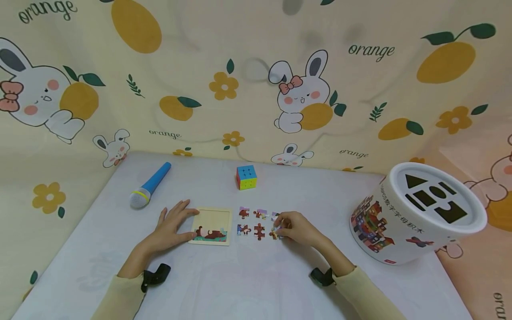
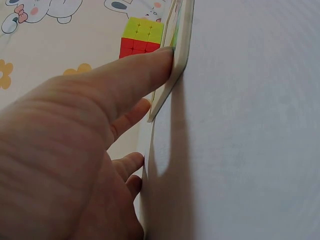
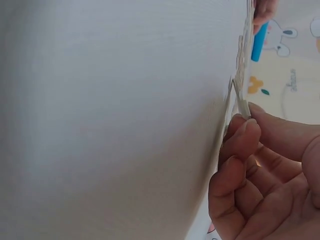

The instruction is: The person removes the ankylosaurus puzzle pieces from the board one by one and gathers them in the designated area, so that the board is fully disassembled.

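In the head view a shallow wooden puzzle tray (image 1: pixel 212 218) lies on the table, with joined reddish-brown and teal pieces (image 1: pixel 212 235) along its lower part. My left hand (image 1: pixel 172 226) is spread at its left side, the straight thumb and index finger touching the frame. The left wrist view shows that thumb (image 2: pixel 145 67) on the tray's edge. Right of the tray, my right hand (image 1: pixel 299 228) pinches a jigsaw piece (image 3: pixel 243 106) between thumb and fingers, tilted up from the table. Several loose jigsaw pieces (image 1: pixel 259 231) lie in two rows between tray and right hand.
A Rubik's cube (image 1: pixel 246 178) stands behind the loose pieces. At the back left lies a blue toy microphone (image 1: pixel 152 183). A large white tub (image 1: pixel 400 222) with a shape-slotted lid stands at the right. A printed cloth (image 1: pixel 248 120) hangs behind the table (image 1: pixel 240 284).
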Demonstrator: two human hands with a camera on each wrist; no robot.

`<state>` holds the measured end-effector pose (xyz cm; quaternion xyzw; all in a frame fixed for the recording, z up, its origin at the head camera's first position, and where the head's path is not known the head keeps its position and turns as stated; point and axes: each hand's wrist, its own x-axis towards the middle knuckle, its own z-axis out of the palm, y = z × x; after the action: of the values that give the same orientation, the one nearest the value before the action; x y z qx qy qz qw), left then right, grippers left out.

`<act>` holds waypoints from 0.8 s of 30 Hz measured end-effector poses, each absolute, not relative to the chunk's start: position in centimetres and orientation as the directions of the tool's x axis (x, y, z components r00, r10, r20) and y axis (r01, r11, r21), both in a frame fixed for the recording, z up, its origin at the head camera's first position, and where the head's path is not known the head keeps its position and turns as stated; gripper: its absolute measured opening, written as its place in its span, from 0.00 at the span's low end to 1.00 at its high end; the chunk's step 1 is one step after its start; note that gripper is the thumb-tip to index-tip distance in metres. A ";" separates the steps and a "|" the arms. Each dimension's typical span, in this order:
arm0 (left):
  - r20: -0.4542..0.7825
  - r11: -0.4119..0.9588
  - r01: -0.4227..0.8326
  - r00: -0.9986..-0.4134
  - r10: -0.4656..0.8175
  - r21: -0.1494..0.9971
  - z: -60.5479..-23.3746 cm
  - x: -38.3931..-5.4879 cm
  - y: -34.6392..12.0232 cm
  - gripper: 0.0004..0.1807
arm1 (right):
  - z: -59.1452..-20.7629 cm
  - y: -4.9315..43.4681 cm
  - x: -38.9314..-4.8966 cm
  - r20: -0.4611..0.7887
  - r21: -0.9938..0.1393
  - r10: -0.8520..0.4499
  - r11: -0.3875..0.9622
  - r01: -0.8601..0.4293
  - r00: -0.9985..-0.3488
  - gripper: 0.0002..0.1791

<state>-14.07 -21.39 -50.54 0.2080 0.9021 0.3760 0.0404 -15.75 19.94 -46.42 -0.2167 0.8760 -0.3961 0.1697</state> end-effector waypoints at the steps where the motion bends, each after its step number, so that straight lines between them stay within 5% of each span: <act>1: 0.085 0.632 0.345 -0.911 0.404 0.694 -50.6 -14.1 -21.4 0.33 | -46.4 19.9 -15.7 -0.126 -0.763 -0.510 0.598 -0.246 -0.851 0.05; 12: 0.093 0.630 0.358 -0.906 0.413 0.689 -50.5 -14.0 -21.5 0.32 | -45.7 18.9 -15.7 -0.095 -0.598 -0.446 0.740 -0.307 -0.890 0.06; 24: 0.072 0.617 0.346 -0.903 0.424 0.706 -50.4 -13.9 -21.5 0.33 | -43.7 12.1 -16.2 -0.062 -0.634 -0.565 0.659 -0.405 -0.822 0.03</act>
<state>-13.93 -21.47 -50.45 0.2145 0.8978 0.3812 0.0508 -16.15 12.15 -43.70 -0.2690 0.9016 -0.3135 0.1280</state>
